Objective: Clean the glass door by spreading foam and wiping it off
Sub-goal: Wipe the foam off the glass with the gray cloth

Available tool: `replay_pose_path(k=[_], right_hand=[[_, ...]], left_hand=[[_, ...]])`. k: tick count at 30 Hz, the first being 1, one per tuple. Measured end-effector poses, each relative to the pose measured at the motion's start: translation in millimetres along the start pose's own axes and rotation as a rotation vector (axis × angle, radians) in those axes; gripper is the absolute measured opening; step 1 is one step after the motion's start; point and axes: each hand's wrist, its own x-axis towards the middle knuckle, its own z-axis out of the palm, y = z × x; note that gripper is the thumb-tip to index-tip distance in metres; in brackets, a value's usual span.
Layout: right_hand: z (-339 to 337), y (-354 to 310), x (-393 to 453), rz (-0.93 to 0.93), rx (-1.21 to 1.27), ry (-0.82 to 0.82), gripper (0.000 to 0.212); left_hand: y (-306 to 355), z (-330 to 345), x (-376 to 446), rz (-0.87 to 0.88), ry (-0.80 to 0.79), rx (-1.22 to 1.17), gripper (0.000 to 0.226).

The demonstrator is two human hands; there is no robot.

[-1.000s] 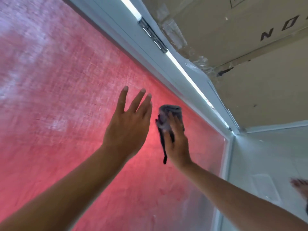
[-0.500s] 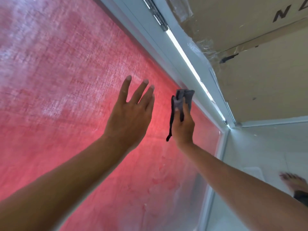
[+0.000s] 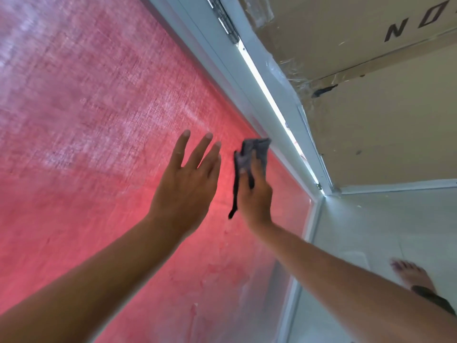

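The glass door (image 3: 94,125) fills the left of the view, glowing red with whitish streaks of foam film across it. My left hand (image 3: 188,181) is held up in front of the pane with straight, spread fingers and holds nothing. Just to its right, my right hand (image 3: 254,191) presses a small grey cloth (image 3: 257,151) flat against the glass, close to the white door frame (image 3: 222,60). A dark end of the cloth dangles below my right palm.
A metal hinge (image 3: 228,26) sits on the frame near the top. Taped cardboard (image 3: 358,58) covers the surface right of the frame. Pale floor tiles (image 3: 371,231) lie at lower right, where my bare foot (image 3: 413,273) stands.
My right hand slid the cloth along the glass toward the frame edge. My left hand stayed raised and spread beside it. The view shifted a little lower.
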Motion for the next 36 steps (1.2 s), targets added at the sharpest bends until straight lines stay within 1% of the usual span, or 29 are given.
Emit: replay_pose_path(k=[2, 3, 4, 5, 7, 8, 9, 11, 14, 15, 16, 17, 20, 21, 23, 26, 28, 29, 30, 32, 33, 35, 36], right_hand=[[-2.4, 5.7, -38.4, -0.158, 0.002, -0.133, 0.049], [-4.6, 12.9, -45.4, -0.216, -0.012, -0.171, 0.050], [-8.1, 15.8, -41.0, -0.244, -0.024, -0.173, 0.050], [-10.2, 15.2, -29.4, -0.212, -0.038, -0.143, 0.049], [-10.0, 9.5, 0.7, -0.033, -0.064, -0.015, 0.048], [-9.5, 6.2, 13.6, 0.034, -0.065, 0.046, 0.048], [-8.7, 3.7, 18.8, 0.069, -0.050, 0.068, 0.048], [-4.7, 2.3, 1.0, 0.054, -0.013, 0.026, 0.047], [-2.7, 8.3, -71.9, -0.070, 0.050, -0.145, 0.047], [-3.9, 12.3, -91.1, -0.108, 0.047, -0.186, 0.049], [-4.5, 14.9, -97.4, -0.135, 0.037, -0.191, 0.049], [-3.6, 15.3, -91.4, -0.112, 0.037, -0.163, 0.049], [1.7, 13.5, -46.3, 0.127, 0.042, 0.010, 0.047], [1.8, 13.5, -37.0, 0.160, 0.045, 0.024, 0.046], [2.5, 14.1, -49.4, 0.143, 0.056, 0.003, 0.046], [2.6, 21.8, -119.9, -0.038, 0.065, -0.131, 0.049], [-0.1, 31.1, -145.0, -0.121, 0.060, -0.199, 0.050], [-0.7, 33.8, -139.0, -0.112, 0.065, -0.185, 0.051], [-0.6, 36.0, -127.7, -0.055, 0.064, -0.142, 0.052], [-2.9, 35.1, -101.8, 0.127, 0.060, -0.038, 0.047], [-4.9, 34.0, -92.2, 0.176, 0.059, -0.015, 0.044], [-5.5, 31.3, -92.1, 0.174, 0.051, -0.025, 0.040], [-4.6, 28.8, -101.9, 0.142, 0.048, -0.041, 0.040]], left_hand=[[2.7, 1.5, -4.1, 0.003, 0.001, 0.001, 0.058], [4.1, 2.5, -6.0, 0.009, -0.007, -0.001, 0.059], [5.6, 3.8, -8.5, 0.009, -0.010, -0.008, 0.058], [7.0, 5.2, -10.3, 0.004, -0.010, -0.020, 0.057], [10.6, 7.0, -16.5, -0.006, -0.007, -0.036, 0.055], [13.0, 6.9, -19.7, -0.008, -0.008, -0.040, 0.055], [14.6, 6.3, -23.0, -0.008, -0.008, -0.046, 0.054], [16.5, 6.2, -29.2, -0.019, 0.031, -0.056, 0.054], [21.9, 5.4, -40.9, -0.018, 0.078, -0.023, 0.060], [24.5, 6.1, -46.5, -0.008, 0.080, -0.024, 0.063], [27.1, 7.4, -52.7, -0.006, 0.089, -0.030, 0.063], [29.3, 8.1, -58.5, -0.010, 0.103, -0.035, 0.061], [34.7, 10.5, -77.1, 0.000, 0.094, -0.043, 0.053], [36.6, 11.1, -82.1, 0.001, 0.071, -0.043, 0.054], [39.2, 11.0, -88.7, 0.014, 0.052, -0.054, 0.055], [40.0, 13.1, -91.5, 0.014, 0.092, -0.079, 0.049], [41.2, 16.2, -92.2, 0.014, 0.096, -0.090, 0.048], [41.3, 17.6, -92.5, 0.019, 0.094, -0.097, 0.048], [40.3, 18.9, -92.7, 0.026, 0.094, -0.108, 0.048], [39.3, 20.2, -93.0, 0.034, 0.086, -0.117, 0.048], [38.8, 19.9, -93.5, 0.035, 0.077, -0.117, 0.049], [38.5, 18.9, -93.7, 0.029, 0.059, -0.106, 0.049], [38.4, 17.9, -93.3, 0.031, 0.058, -0.097, 0.049]])
